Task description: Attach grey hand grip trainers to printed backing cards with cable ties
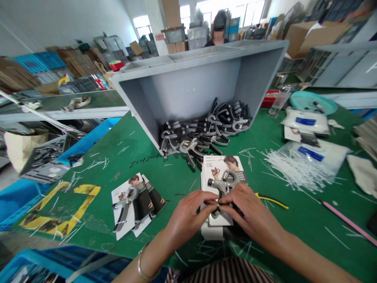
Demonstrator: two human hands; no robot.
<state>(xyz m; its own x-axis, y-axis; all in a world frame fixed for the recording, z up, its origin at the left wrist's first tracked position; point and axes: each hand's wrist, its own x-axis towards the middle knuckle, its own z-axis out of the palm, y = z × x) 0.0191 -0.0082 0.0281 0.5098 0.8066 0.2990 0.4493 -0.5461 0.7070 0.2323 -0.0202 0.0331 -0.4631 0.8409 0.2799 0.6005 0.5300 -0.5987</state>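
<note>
A grey and black hand grip strengthener (pixel 231 179) lies on a stack of printed backing cards (pixel 209 167) in front of me. My left hand (pixel 191 210) is closed, its thumb and fingers pinched at the strengthener's handle. From the other side my right hand (pixel 250 206) pinches at the same spot, the fingertips of both hands almost meeting. Whether a thin tie is between the fingertips I cannot tell. To the left, another grip strengthener (pixel 126 208) rests on a card (pixel 120 230), overlapping a further card.
A grey crate (pixel 188 90) tipped on its side spills many grip strengtheners (pixel 206 129). White cable ties (pixel 294 169) lie heaped at right, near yellow-handled pliers (pixel 273 200), a pink stick (pixel 347 222) and a turquoise plate (pixel 312 102). A person (pixel 218 31) is behind the crate.
</note>
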